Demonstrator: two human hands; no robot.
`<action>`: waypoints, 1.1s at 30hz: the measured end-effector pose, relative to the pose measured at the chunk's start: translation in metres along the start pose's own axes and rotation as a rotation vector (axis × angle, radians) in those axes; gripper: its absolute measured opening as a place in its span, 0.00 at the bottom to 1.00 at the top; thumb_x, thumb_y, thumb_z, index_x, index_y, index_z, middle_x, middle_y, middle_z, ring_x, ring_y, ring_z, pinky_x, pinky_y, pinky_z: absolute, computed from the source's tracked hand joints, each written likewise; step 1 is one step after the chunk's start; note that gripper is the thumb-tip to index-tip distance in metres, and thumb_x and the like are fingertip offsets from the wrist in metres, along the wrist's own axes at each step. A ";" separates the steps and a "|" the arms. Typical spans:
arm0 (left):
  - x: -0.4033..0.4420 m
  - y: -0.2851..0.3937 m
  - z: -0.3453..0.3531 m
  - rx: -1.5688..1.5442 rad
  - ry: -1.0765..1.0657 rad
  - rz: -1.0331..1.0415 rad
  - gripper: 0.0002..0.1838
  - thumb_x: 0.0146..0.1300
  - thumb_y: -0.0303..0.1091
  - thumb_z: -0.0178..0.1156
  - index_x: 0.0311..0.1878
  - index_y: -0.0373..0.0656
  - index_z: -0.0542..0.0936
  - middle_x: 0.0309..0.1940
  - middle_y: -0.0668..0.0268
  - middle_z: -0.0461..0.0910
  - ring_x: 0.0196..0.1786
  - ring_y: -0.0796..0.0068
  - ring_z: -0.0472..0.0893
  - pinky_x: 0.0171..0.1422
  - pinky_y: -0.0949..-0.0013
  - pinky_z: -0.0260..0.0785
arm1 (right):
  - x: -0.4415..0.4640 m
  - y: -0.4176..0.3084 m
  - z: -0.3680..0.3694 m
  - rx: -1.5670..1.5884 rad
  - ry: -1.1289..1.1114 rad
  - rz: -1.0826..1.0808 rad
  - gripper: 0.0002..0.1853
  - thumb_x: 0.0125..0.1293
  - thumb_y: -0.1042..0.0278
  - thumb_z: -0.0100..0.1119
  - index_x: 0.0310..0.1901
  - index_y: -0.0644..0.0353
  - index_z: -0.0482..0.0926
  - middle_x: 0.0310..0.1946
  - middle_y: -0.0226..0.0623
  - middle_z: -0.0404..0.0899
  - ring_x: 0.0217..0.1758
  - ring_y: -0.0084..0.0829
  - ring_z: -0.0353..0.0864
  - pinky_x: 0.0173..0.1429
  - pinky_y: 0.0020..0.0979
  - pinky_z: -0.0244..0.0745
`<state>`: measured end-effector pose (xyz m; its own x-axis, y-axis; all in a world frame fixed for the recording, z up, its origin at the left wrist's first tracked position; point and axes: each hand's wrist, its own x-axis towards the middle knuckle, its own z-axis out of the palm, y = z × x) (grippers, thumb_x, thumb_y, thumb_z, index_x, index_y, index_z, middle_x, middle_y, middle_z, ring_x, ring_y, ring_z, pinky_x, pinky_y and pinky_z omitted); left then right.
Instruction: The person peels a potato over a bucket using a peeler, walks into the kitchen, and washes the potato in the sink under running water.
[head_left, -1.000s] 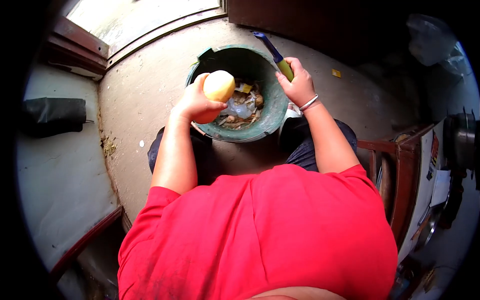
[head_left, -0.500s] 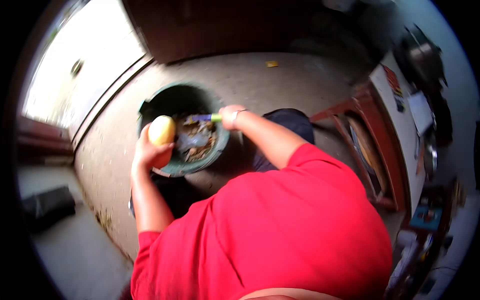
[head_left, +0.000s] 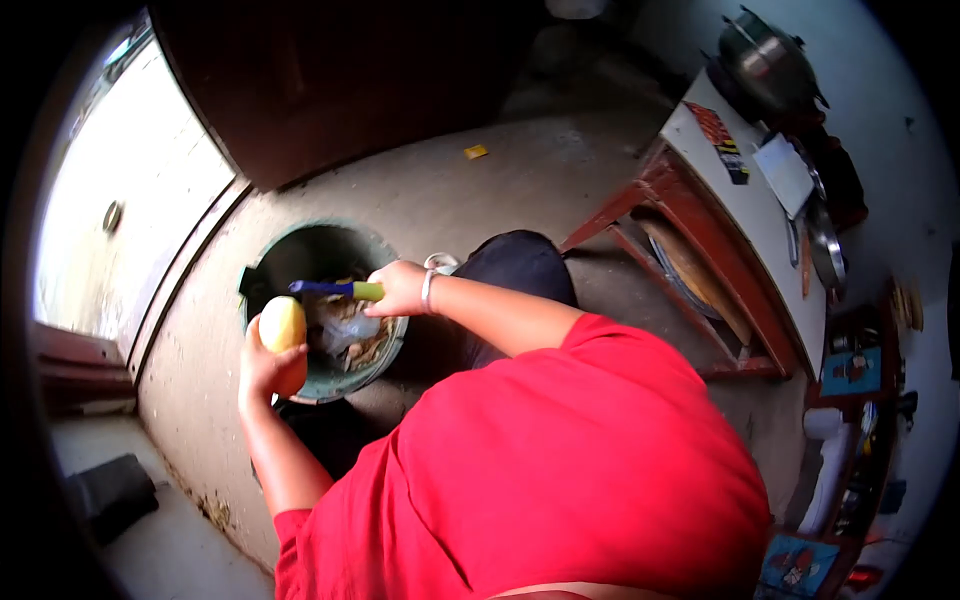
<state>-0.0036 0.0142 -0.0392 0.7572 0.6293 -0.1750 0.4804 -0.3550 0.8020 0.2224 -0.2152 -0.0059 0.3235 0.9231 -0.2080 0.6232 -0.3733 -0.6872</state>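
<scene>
My left hand (head_left: 262, 368) is wrapped around an oval yellow fruit (head_left: 283, 326), possibly a mango, pale on top and orange-red at its lower end. It is held upright over the near left rim of a green bucket (head_left: 312, 392). In my right hand (head_left: 400, 288) is a peeler (head_left: 335, 289) with a light green handle and a dark blue front part. The peeler points left across the bucket, its tip close above the fruit; whether they touch I cannot tell. Scraps and a clear plastic bag (head_left: 345, 330) lie inside the bucket.
A red-brown wooden table (head_left: 700, 215) with a white top stands at the right, holding a metal pot (head_left: 768, 68) and papers. Beside my knee (head_left: 515, 262) is a small white container (head_left: 440, 262). A yellow packet (head_left: 475, 152) lies on the floor. An open doorway (head_left: 130, 200) is at left.
The view has shifted, so the bucket and both hands appear farther left and lower. The peeler has come closer to the top of the fruit. Both hands keep their hold.
</scene>
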 end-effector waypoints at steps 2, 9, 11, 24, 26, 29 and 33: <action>-0.003 0.006 -0.001 0.083 0.033 -0.006 0.51 0.35 0.40 0.83 0.65 0.40 0.67 0.52 0.53 0.79 0.54 0.62 0.80 0.58 0.60 0.74 | -0.008 0.007 0.019 0.140 0.026 0.031 0.25 0.53 0.46 0.70 0.41 0.62 0.83 0.30 0.48 0.83 0.36 0.38 0.85 0.45 0.36 0.77; -0.010 0.022 -0.008 0.093 0.018 -0.067 0.53 0.34 0.45 0.83 0.66 0.41 0.68 0.54 0.53 0.80 0.57 0.59 0.79 0.63 0.60 0.71 | 0.006 0.048 0.046 0.209 0.088 0.271 0.19 0.57 0.49 0.69 0.37 0.59 0.82 0.27 0.34 0.83 0.31 0.24 0.81 0.41 0.30 0.76; -0.014 0.030 -0.011 0.074 0.010 -0.098 0.52 0.34 0.45 0.83 0.65 0.41 0.69 0.54 0.52 0.80 0.58 0.58 0.79 0.63 0.60 0.70 | 0.010 0.057 0.050 0.107 0.101 0.281 0.19 0.57 0.49 0.68 0.37 0.58 0.82 0.27 0.35 0.83 0.31 0.26 0.81 0.41 0.31 0.76; -0.024 0.037 -0.024 0.036 0.005 -0.184 0.52 0.33 0.46 0.82 0.65 0.40 0.69 0.52 0.51 0.81 0.56 0.58 0.80 0.63 0.61 0.71 | 0.013 0.068 0.056 0.027 0.419 0.502 0.22 0.56 0.49 0.66 0.41 0.62 0.82 0.34 0.51 0.84 0.41 0.50 0.84 0.48 0.45 0.76; -0.024 0.033 -0.024 0.024 0.014 -0.187 0.52 0.33 0.45 0.83 0.65 0.40 0.70 0.52 0.51 0.81 0.56 0.58 0.80 0.63 0.61 0.71 | 0.019 0.081 0.060 -0.012 0.471 0.517 0.20 0.56 0.51 0.66 0.39 0.62 0.81 0.34 0.50 0.84 0.40 0.49 0.84 0.47 0.44 0.76; -0.025 0.025 -0.024 0.022 0.027 -0.189 0.52 0.32 0.45 0.83 0.65 0.40 0.70 0.53 0.52 0.81 0.56 0.58 0.80 0.63 0.61 0.71 | 0.015 0.074 0.061 0.106 0.427 0.519 0.18 0.56 0.53 0.67 0.39 0.60 0.82 0.34 0.50 0.84 0.41 0.49 0.84 0.47 0.43 0.77; -0.026 0.023 -0.025 0.040 0.031 -0.164 0.54 0.32 0.45 0.83 0.65 0.38 0.69 0.53 0.53 0.80 0.57 0.60 0.79 0.63 0.61 0.71 | 0.015 0.073 0.064 -0.004 0.368 0.458 0.17 0.55 0.55 0.67 0.40 0.58 0.82 0.33 0.52 0.83 0.40 0.50 0.84 0.47 0.44 0.77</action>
<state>-0.0235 0.0074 -0.0018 0.6535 0.7018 -0.2838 0.6145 -0.2728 0.7402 0.2273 -0.2226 -0.1044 0.7860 0.5749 -0.2274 0.3637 -0.7275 -0.5818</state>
